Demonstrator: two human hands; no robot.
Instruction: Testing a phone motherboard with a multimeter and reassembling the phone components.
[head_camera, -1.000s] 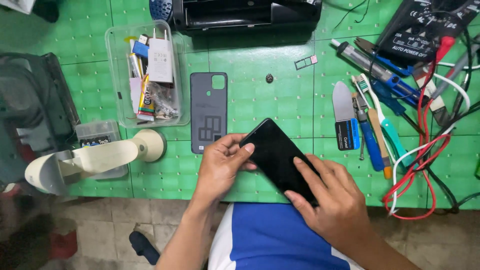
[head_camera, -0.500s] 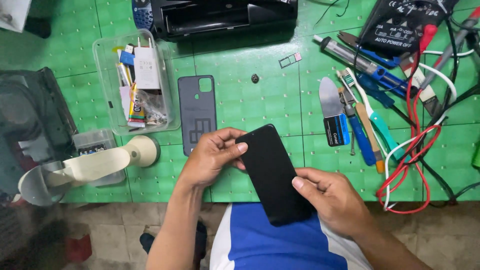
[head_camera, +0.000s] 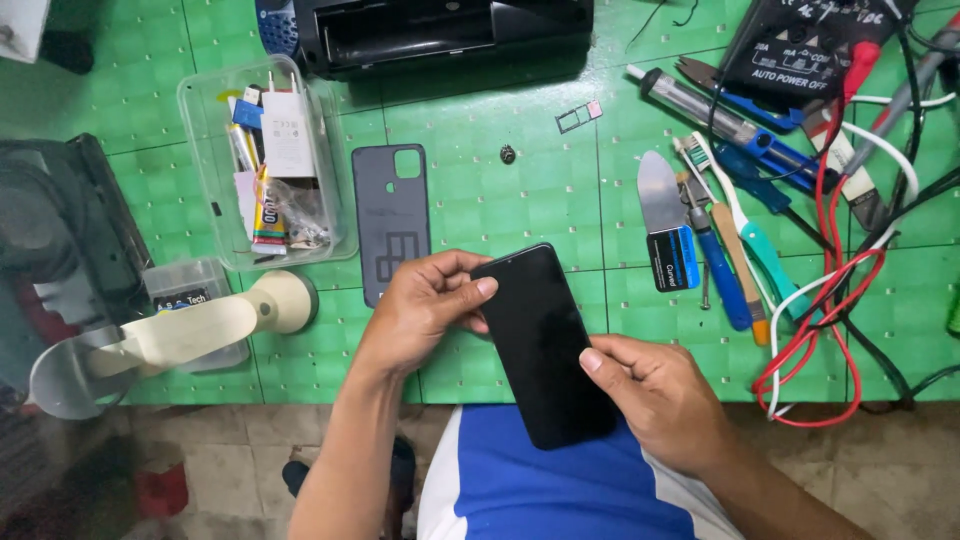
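I see both hands gripping the black phone (head_camera: 545, 345): my left hand (head_camera: 425, 305) pinches its top corner, my right hand (head_camera: 655, 400) holds its lower side. The phone hangs over the near edge of the green surface (head_camera: 520, 180), with the grey back cover (head_camera: 392, 220) just beside it.

- The black phone (head_camera: 545, 345) now stands almost lengthwise, no longer slanted across the worktop (head_camera: 500, 190) edge.
- The right hand (head_camera: 655, 400) has slid off the screen to its right edge.
- The left hand (head_camera: 425, 305) now pinches the upper left corner.

Green gridded work mat (head_camera: 500, 200); tiled floor (head_camera: 220, 470) below.
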